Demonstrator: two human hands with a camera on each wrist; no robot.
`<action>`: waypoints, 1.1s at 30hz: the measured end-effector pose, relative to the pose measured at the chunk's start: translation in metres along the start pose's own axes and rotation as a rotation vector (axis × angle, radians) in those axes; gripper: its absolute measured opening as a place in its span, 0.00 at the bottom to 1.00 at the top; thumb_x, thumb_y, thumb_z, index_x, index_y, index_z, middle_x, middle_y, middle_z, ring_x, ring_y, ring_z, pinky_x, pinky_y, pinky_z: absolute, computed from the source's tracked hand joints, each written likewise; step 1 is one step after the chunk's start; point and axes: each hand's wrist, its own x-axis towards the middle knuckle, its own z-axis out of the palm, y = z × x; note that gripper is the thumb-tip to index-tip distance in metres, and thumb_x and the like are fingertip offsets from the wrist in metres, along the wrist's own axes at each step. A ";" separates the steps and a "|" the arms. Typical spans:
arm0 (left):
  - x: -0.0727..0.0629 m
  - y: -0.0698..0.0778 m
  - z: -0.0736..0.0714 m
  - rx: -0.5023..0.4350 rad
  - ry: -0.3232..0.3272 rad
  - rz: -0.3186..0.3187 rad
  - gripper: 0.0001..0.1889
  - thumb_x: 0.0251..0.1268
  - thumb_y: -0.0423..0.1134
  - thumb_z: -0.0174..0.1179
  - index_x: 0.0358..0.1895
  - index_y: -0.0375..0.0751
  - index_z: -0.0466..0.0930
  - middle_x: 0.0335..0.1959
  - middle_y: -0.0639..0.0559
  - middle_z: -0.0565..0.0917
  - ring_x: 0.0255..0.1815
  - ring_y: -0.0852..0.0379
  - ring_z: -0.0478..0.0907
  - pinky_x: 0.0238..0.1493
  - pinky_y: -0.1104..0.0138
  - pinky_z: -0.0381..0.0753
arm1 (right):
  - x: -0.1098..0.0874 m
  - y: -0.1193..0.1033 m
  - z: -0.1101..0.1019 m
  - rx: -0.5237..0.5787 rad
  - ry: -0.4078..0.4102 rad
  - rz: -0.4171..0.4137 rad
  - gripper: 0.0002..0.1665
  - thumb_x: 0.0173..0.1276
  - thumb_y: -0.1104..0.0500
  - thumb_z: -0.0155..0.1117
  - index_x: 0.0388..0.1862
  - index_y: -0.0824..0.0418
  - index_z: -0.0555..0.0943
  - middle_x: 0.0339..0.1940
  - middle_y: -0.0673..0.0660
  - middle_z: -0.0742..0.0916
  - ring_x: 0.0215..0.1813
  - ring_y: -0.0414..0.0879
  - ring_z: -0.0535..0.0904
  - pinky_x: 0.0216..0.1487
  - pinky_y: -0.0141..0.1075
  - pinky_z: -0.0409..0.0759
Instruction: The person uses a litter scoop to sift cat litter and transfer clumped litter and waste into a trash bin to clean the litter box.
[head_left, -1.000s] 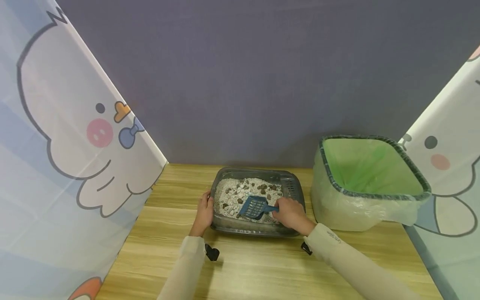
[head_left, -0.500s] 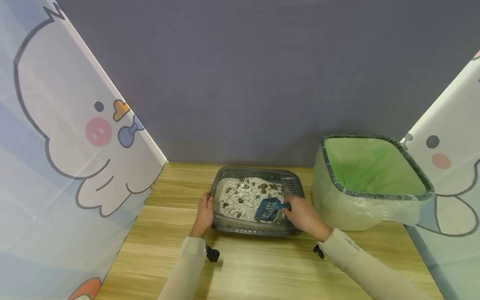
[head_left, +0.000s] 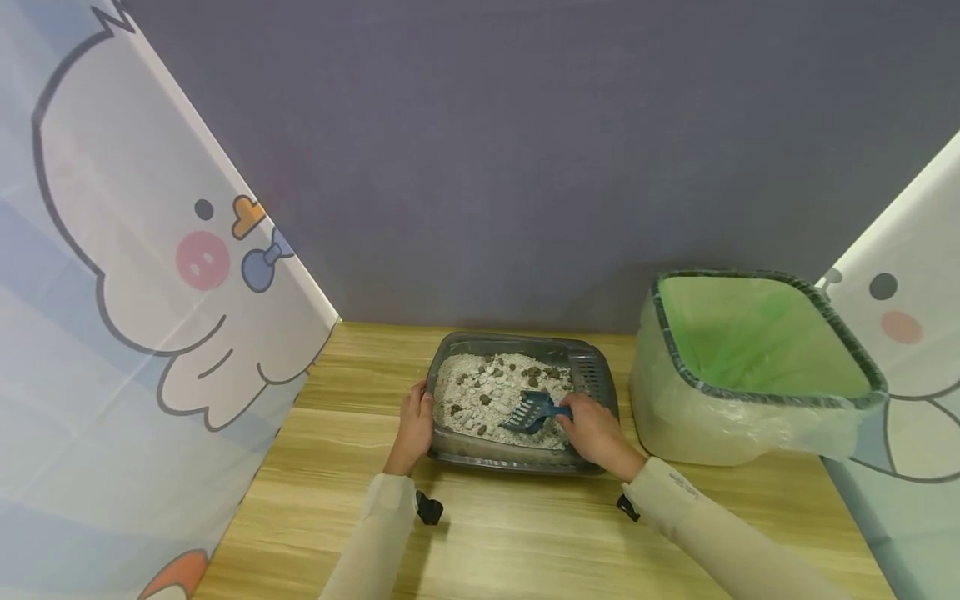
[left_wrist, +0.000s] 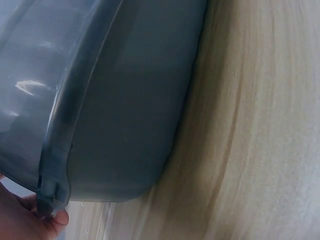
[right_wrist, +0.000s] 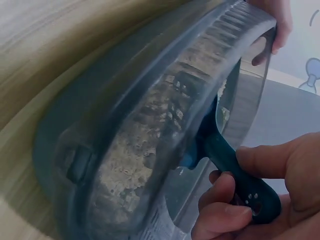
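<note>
A dark grey translucent litter box [head_left: 498, 460] sits on the wooden table, holding pale granular litter [head_left: 468, 367] with several brown clumps [head_left: 485, 399] scattered over it. My left hand [head_left: 416, 423] grips the box's left rim; in the left wrist view, fingers [left_wrist: 59, 219] pinch the rim at its corner. A blue slotted litter scoop [head_left: 531, 411] is in my right hand [head_left: 596, 432], its head low in the litter at the right half of the box. Thumb and curled fingers wrap the scoop's handle [right_wrist: 227, 162] in the right wrist view.
Right of the box stands a large bin [head_left: 690, 425] lined with a translucent bag, its dark rim facing up. The wooden table [head_left: 517, 542] extends in front. A grey wall [head_left: 480, 167] rises behind, with cartoon-printed sheets [head_left: 127, 208] at both sides.
The scoop first slid right and toward the box's near right corner, then came slightly back left. My left hand keeps its grip on the rim. The view has shifted a little.
</note>
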 end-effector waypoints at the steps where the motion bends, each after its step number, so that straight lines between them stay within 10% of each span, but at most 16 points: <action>1: 0.000 0.001 0.000 -0.008 -0.001 -0.004 0.24 0.79 0.43 0.32 0.69 0.33 0.56 0.60 0.26 0.61 0.60 0.31 0.59 0.56 0.40 0.61 | 0.001 0.001 0.001 -0.004 -0.002 -0.004 0.15 0.68 0.58 0.62 0.50 0.63 0.79 0.44 0.58 0.82 0.39 0.51 0.79 0.36 0.46 0.76; 22: 0.001 -0.003 0.002 0.013 -0.019 -0.002 0.26 0.79 0.48 0.30 0.70 0.36 0.55 0.61 0.26 0.62 0.60 0.31 0.60 0.55 0.39 0.61 | 0.044 -0.002 0.032 0.066 -0.243 -0.008 0.11 0.74 0.58 0.53 0.50 0.64 0.72 0.34 0.55 0.76 0.30 0.47 0.71 0.28 0.42 0.68; 33: 0.002 -0.006 0.001 0.010 -0.012 -0.015 0.26 0.79 0.48 0.30 0.71 0.37 0.55 0.62 0.28 0.61 0.62 0.33 0.59 0.56 0.40 0.60 | 0.057 0.000 0.043 0.124 -0.187 -0.080 0.17 0.75 0.58 0.52 0.57 0.65 0.71 0.50 0.58 0.77 0.35 0.46 0.75 0.32 0.42 0.71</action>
